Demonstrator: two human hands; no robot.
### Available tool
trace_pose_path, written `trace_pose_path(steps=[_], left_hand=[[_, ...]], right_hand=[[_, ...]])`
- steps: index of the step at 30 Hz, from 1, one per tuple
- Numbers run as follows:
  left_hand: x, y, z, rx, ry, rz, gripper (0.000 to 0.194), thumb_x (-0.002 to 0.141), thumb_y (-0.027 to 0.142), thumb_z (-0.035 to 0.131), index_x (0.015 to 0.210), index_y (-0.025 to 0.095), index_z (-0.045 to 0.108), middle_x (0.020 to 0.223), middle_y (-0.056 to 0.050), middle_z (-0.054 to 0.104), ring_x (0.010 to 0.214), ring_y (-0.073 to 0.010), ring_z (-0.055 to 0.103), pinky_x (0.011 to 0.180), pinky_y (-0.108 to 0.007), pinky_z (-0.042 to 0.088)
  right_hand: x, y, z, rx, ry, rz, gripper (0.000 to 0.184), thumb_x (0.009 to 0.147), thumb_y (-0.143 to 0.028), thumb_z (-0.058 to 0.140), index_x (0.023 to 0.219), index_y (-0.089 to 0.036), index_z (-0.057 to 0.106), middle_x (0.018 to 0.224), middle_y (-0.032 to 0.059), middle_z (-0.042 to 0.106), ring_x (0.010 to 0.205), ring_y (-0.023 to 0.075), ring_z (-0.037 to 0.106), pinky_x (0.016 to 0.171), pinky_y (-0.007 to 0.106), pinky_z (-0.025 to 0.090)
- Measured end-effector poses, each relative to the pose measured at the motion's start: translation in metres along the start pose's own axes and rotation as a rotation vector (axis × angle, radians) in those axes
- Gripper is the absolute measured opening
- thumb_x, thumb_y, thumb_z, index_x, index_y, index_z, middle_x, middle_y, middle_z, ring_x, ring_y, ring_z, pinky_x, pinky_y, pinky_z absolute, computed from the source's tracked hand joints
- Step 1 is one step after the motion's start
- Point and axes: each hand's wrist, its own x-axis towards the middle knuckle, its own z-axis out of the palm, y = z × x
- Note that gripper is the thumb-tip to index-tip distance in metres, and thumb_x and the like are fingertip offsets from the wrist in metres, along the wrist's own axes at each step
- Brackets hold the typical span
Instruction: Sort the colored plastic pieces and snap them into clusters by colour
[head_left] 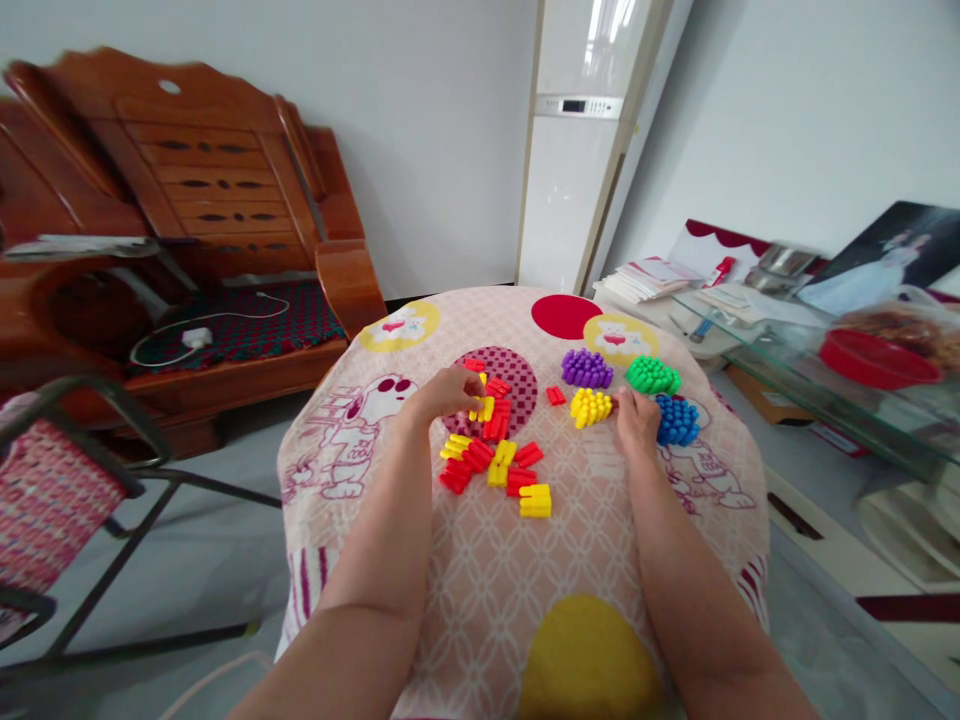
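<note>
Hands (450, 390) (637, 422) at blocks (497, 420), inside table edge (480, 294)

light: bright, diffuse | glare: tall white unit (571, 190), near top | shadows: faint | edges: stretched, blurred

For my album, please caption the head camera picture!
Left hand among red and yellow blocks, right hand beside a yellow bunch.

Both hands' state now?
Left hand: partly closed at yellow piece; grip can't be told.
Right hand: beside yellow cluster; open or closed can't be told.
</note>
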Motion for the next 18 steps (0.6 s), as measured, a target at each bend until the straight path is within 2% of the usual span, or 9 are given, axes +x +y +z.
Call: trace_pose_path(steps=[3, 7, 10, 12, 15, 18], left_hand=[[0.005, 0.022, 0.012, -0.031, 0.068, 0.175, 0.016, 0.071, 0.017, 0.064, 0.085, 0.015, 0.073, 0.074, 0.0, 0.073, 0.066, -0.0117, 0.066, 0.06, -0.018, 0.048], [0.013, 0.065, 0.061, -0.105, -0.017, 0.321, 0.016, 0.075, 0.016, 0.063, 0.088, 0.014, 0.073, 0.075, -0.001, 0.073, 0.065, -0.0116, 0.066, 0.062, -0.019, 0.049], [0.015, 0.088, 0.101, 0.062, 0.01, 0.386, 0.016, 0.077, 0.013, 0.064, 0.09, 0.014, 0.073, 0.085, -0.004, 0.074, 0.075, -0.0141, 0.067, 0.07, -0.022, 0.05], [0.015, 0.095, 0.117, 0.221, 0.08, 0.383, 0.02, 0.078, 0.014, 0.065, 0.097, 0.013, 0.071, 0.095, -0.008, 0.074, 0.086, -0.0186, 0.068, 0.076, -0.026, 0.05], [0.014, 0.095, 0.121, 0.346, 0.127, 0.4, 0.024, 0.08, 0.018, 0.066, 0.103, 0.015, 0.068, 0.101, -0.009, 0.072, 0.093, -0.0222, 0.066, 0.079, -0.03, 0.05], [0.014, 0.089, 0.114, 0.394, -0.019, 0.501, 0.022, 0.077, 0.022, 0.07, 0.098, 0.017, 0.068, 0.098, -0.007, 0.07, 0.09, -0.0214, 0.066, 0.077, -0.028, 0.049]], right_hand=[[0.001, 0.001, 0.001, 0.021, -0.011, 0.007, 0.048, 0.086, -0.046, 0.039, 0.071, -0.015, 0.072, 0.07, 0.0114, 0.071, 0.072, 0.0243, 0.062, 0.07, 0.034, 0.045], [0.0, 0.002, 0.003, 0.058, -0.005, 0.027, 0.051, 0.086, -0.049, 0.038, 0.071, -0.015, 0.073, 0.072, 0.0131, 0.072, 0.073, 0.0258, 0.064, 0.073, 0.036, 0.048], [-0.001, 0.002, 0.004, 0.083, 0.002, 0.033, 0.051, 0.085, -0.049, 0.038, 0.071, -0.016, 0.073, 0.072, 0.0127, 0.073, 0.073, 0.026, 0.065, 0.073, 0.036, 0.049], [-0.001, 0.001, 0.003, 0.092, -0.007, 0.044, 0.05, 0.085, -0.049, 0.038, 0.071, -0.016, 0.073, 0.072, 0.0123, 0.073, 0.073, 0.0257, 0.065, 0.072, 0.036, 0.049], [-0.001, 0.0, 0.003, 0.093, -0.025, 0.052, 0.05, 0.085, -0.048, 0.037, 0.071, -0.016, 0.072, 0.072, 0.0126, 0.073, 0.073, 0.0252, 0.065, 0.071, 0.035, 0.049], [0.0, -0.002, 0.002, 0.051, -0.019, 0.034, 0.05, 0.086, -0.048, 0.037, 0.069, -0.016, 0.072, 0.071, 0.0124, 0.072, 0.073, 0.0249, 0.064, 0.071, 0.034, 0.048]])
